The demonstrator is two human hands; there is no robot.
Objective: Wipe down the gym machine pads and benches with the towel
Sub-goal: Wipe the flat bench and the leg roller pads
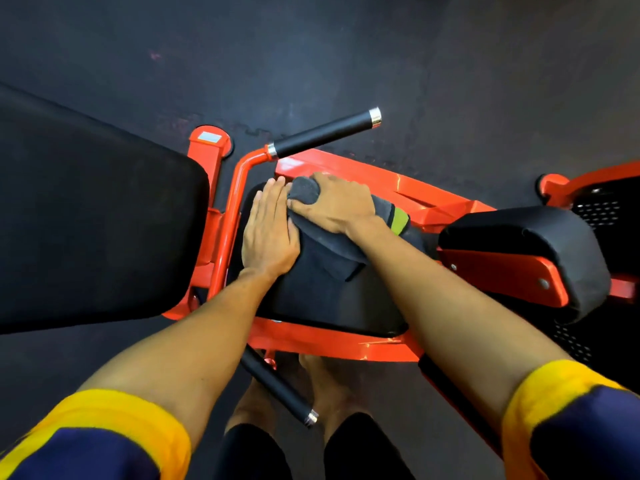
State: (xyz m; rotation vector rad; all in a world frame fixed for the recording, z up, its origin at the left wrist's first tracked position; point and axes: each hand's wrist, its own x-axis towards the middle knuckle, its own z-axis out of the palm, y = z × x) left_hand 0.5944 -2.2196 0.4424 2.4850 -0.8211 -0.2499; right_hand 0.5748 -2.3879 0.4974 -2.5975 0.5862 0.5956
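- Head view: there are two hands, one towel, three black pads and two black handles.
- The towel [332, 247] is dark grey with a green stripe. It lies on the middle pad [329, 303].
- Its long side runs from the far left, where it is bunched up, down to the near right.
- The right hand [332, 202] has its fingers curled over the bunched end and grips it.
- The left hand [268, 233] lies flat on the middle pad, fingers straight, touching the towel's left edge.
- The big pad [86, 220] is on the left. The round pad [530, 244] is on the right.
- One handle [325, 133] points away, and the other handle [277, 389] points to the person's feet.
- The orange frame [332, 341] holds all the pads.
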